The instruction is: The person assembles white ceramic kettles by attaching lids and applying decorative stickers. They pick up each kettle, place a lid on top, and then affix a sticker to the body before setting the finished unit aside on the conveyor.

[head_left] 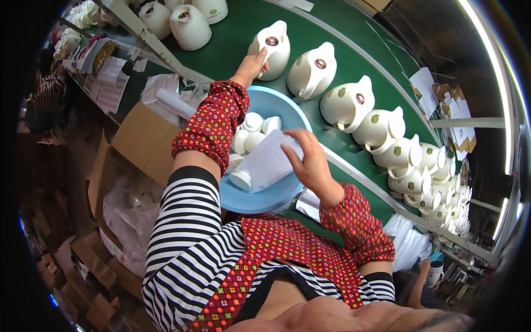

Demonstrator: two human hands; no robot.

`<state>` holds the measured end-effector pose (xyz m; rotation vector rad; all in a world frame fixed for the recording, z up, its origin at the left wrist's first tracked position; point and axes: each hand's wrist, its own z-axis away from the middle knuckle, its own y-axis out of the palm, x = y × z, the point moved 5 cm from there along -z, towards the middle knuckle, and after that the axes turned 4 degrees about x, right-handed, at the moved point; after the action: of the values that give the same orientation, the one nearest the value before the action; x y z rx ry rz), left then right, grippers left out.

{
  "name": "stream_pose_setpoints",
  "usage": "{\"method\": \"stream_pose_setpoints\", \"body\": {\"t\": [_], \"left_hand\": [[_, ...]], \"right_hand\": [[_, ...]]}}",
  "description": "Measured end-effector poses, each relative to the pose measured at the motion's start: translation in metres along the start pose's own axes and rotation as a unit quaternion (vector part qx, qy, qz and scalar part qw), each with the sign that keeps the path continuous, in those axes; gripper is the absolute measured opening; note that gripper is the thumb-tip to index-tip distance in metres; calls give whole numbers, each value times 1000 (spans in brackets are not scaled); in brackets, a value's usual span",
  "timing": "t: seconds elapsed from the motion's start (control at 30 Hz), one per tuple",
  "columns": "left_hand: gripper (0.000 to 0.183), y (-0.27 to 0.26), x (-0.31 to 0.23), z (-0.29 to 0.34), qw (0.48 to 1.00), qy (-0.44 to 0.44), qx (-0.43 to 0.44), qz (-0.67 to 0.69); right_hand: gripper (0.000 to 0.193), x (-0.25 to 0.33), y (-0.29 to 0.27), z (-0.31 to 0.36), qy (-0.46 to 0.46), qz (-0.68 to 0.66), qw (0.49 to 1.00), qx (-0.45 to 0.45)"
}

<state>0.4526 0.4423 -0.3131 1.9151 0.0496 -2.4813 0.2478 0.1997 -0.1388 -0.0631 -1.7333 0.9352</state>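
My left hand (pixel 253 67) is closed round the handle of a white thermos jug (pixel 281 48) with a spout, standing on the green bench. Below it sits a light-blue basin (pixel 260 206), where several white round lids (pixel 253 123) lie loose. A translucent whitish sheet or flat bag (pixel 271 160) rests slanting over the lids, with one white lid (pixel 240 179) at its lower end. Over the upper right edge of this sheet is my right hand (pixel 314 166), thumb and forefinger apart, fingers slightly smeared. Its other fingers are partly hidden.
More white jugs (pixel 348 105) run in a curved row along the green bench (pixel 232 41) to the right; several others (pixel 191 27) stand at the back left. A cardboard box (pixel 146 138) with plastic wrapping is left of the basin. A metal rail (pixel 354 169) edges the bench.
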Motion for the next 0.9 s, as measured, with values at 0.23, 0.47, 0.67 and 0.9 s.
{"method": "stream_pose_setpoints", "body": {"t": [0.23, 0.47, 0.67, 0.9], "left_hand": [[35, -40, -32, 71, 888, 167, -147, -402], [65, -29, 17, 210, 831, 59, 153, -531], [66, 4, 55, 207, 832, -28, 149, -534], [42, 0, 49, 211, 877, -14, 101, -470]], "right_hand": [[36, -107, 94, -100, 59, 218, 951, 213], [36, -138, 146, -100, -39, 357, 838, 411], [37, -147, 140, -94, -19, 372, 837, 400], [46, -70, -36, -137, 97, 77, 991, 44]]}}
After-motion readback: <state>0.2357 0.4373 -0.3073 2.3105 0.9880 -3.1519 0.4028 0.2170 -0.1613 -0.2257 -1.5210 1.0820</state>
